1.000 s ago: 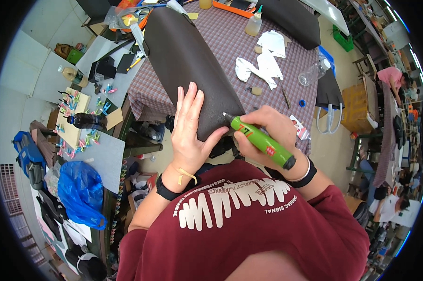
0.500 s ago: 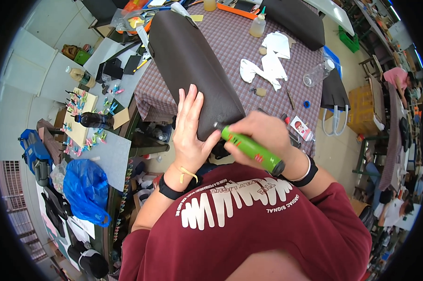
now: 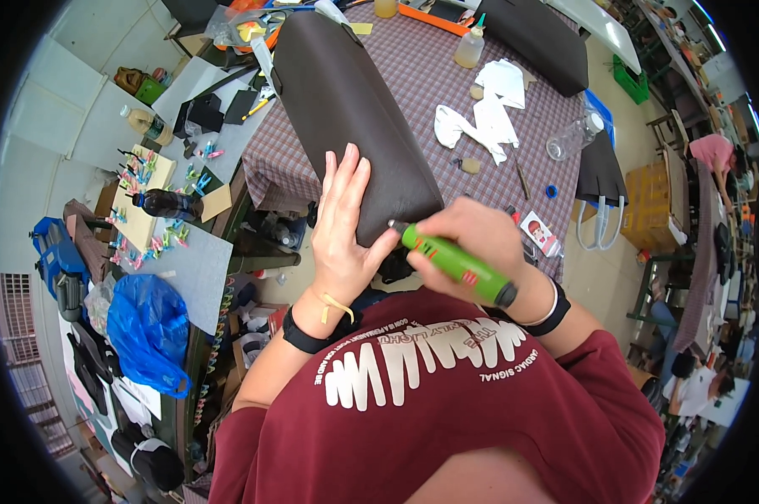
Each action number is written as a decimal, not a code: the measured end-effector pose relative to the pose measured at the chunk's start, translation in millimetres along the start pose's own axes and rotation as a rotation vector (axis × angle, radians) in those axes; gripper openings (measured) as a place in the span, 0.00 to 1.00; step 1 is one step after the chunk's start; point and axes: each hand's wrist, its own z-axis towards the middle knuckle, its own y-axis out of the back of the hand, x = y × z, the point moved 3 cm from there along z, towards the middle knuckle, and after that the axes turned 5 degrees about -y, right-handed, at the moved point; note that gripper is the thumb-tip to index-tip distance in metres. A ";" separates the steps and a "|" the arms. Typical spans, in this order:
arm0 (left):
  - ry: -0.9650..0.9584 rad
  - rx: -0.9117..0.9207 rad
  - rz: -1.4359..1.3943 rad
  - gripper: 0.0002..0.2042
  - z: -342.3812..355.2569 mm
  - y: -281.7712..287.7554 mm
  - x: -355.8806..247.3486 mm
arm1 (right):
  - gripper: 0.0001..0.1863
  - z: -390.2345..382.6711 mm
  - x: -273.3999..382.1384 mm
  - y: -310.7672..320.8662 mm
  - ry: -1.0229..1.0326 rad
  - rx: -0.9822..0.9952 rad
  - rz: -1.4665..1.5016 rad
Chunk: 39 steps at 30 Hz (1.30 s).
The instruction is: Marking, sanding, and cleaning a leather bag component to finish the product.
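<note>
A long dark brown leather piece point(image 3: 346, 109) lies lengthwise on a table with a checked cloth point(image 3: 447, 92), its near end hanging over the table's front edge. My left hand point(image 3: 342, 223) lies flat on that near end, fingers spread and pointing away from me. My right hand point(image 3: 472, 244) grips a green cylindrical tool point(image 3: 455, 262) with a black cap. The tool's tip touches the near right corner of the leather, beside my left thumb.
White cut-out pieces point(image 3: 480, 118), a glue bottle point(image 3: 470, 46) and a clear plastic bottle point(image 3: 571, 139) lie on the cloth to the right. A second dark piece point(image 3: 535, 38) lies at the far right. A cluttered side bench point(image 3: 170, 185) and blue bag point(image 3: 149, 323) stand left.
My right hand with the green tool has slid left along the leather's near edge, toward my left thumb. My left hand has stayed flat on the leather.
</note>
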 end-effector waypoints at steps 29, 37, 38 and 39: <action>0.015 -0.036 -0.020 0.41 0.9 -2.4 1.0 | 0.17 2.5 -9.3 12.8 -0.100 -0.077 -0.094; 0.008 -0.023 -0.007 0.41 5.1 -1.7 0.0 | 0.21 44.8 -34.2 31.2 -0.169 -0.196 -0.040; 0.008 -0.021 0.008 0.42 6.2 -3.5 0.5 | 0.21 54.4 -29.7 21.9 -0.014 -0.146 -0.139; 0.006 -0.019 0.023 0.43 6.8 -5.4 1.5 | 0.20 55.9 -17.5 4.3 0.042 -0.107 -0.275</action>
